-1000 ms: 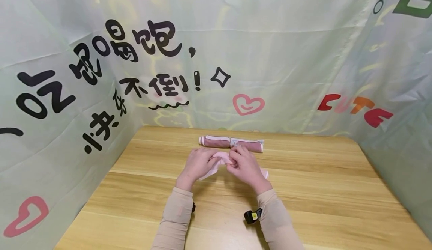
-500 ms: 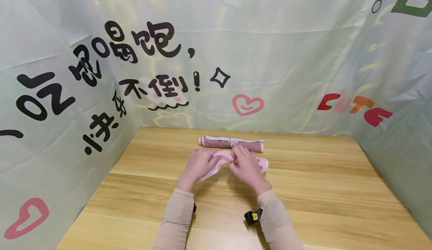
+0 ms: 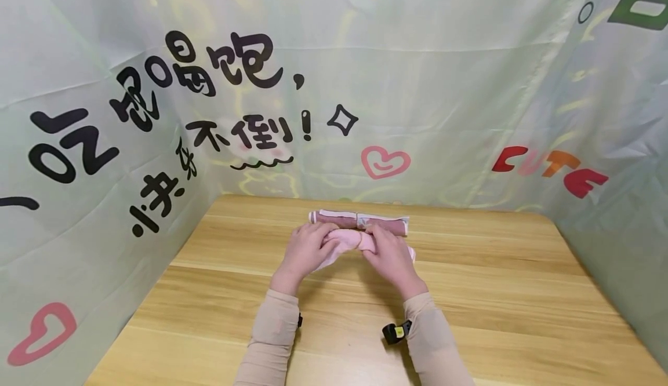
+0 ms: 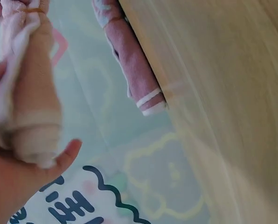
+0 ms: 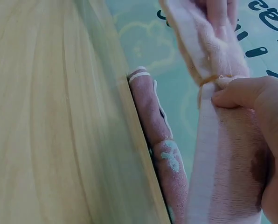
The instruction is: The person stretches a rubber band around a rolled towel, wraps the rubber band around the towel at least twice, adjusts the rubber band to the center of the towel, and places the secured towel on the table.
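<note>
A light pink rolled towel with a thin rubber band round its middle is held just above the wooden table. My left hand grips its left half and my right hand grips its right half. In the left wrist view the pink roll lies in my palm with the thumb beside it. In the right wrist view my right thumb presses by the band. A mauve rolled towel lies right behind the hands.
Printed pale green cloth walls close in the table at the back and on both sides. The mauve roll lies along the table's far edge. A black wrist device sits on the right sleeve.
Both hands have moved a little farther from me, toward the mauve roll, with the pink roll. The right hand has slid from the middle onto the right half, so the band now shows.
</note>
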Demonstrator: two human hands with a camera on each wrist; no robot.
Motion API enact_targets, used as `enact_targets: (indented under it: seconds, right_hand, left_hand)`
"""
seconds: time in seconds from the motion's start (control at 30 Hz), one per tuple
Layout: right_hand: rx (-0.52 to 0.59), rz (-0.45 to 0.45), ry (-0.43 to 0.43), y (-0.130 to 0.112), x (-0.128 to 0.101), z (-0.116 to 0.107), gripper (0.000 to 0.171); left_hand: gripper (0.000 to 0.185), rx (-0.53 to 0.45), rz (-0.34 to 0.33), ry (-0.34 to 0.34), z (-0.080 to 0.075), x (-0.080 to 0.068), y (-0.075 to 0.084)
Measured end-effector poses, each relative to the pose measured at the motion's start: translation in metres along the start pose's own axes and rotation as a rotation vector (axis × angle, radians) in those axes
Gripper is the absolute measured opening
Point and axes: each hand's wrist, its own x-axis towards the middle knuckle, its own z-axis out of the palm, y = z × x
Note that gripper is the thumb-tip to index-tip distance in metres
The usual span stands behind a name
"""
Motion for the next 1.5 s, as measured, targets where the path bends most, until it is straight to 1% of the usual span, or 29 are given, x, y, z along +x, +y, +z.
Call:
enact_targets:
  seconds: [0.07, 0.2, 0.33, 0.47, 0.6, 0.73, 0.87, 1.0, 1.1, 1.23, 1.33, 1.4, 1.5]
  right_hand:
    - [0.005, 0.046, -0.039, -0.001, 0.000, -0.001, 0.031]
    - [0.035, 0.126, -0.094, -0.002, -0.001, -0.002, 0.031]
    - [0.078, 0.165, -0.099, -0.002, -0.001, -0.003, 0.030]
    - [0.136, 0.215, -0.127, 0.000, -0.002, -0.004, 0.028]
    - [0.239, 0.258, -0.177, -0.001, -0.001, -0.008, 0.025]
    - [0.372, 0.266, -0.212, 0.000, 0.000, -0.012, 0.022]
    - [0.475, 0.228, -0.232, 0.003, -0.001, -0.015, 0.016]
    - [0.546, 0.178, -0.270, 0.006, -0.001, -0.017, 0.012]
    - [0.556, 0.159, -0.291, 0.008, -0.002, -0.018, 0.012]
    - [0.525, 0.143, -0.289, 0.007, -0.002, -0.019, 0.019]
    - [0.491, 0.081, -0.239, 0.006, -0.001, -0.016, 0.027]
    - [0.460, 0.001, -0.170, 0.004, 0.000, -0.013, 0.030]
    - [0.430, -0.116, -0.061, 0.001, 0.002, -0.010, 0.029]
  left_hand:
    - [0.035, 0.034, -0.001, 0.012, 0.001, 0.000, 0.003]
    - [0.044, 0.074, 0.028, 0.028, 0.004, 0.001, 0.007]
    - [0.045, 0.082, 0.050, 0.044, 0.006, 0.002, 0.008]
    - [0.043, 0.069, 0.078, 0.050, 0.008, 0.001, 0.007]
    - [0.048, 0.047, 0.092, 0.029, 0.008, 0.001, 0.006]
    - [0.056, 0.038, 0.091, 0.022, 0.009, 0.000, 0.005]
    - [0.062, 0.040, 0.094, 0.031, 0.010, 0.000, 0.003]
    - [0.065, 0.038, 0.093, 0.019, 0.011, 0.000, 0.003]
    - [0.060, 0.057, 0.090, 0.001, 0.010, -0.001, 0.002]
    - [0.048, 0.104, 0.079, -0.018, 0.008, -0.002, 0.001]
    - [0.042, 0.118, 0.059, -0.031, 0.007, -0.003, 0.000]
    - [0.040, 0.123, 0.041, -0.039, 0.006, -0.003, 0.000]
    - [0.038, 0.113, 0.013, -0.052, 0.006, -0.003, -0.001]
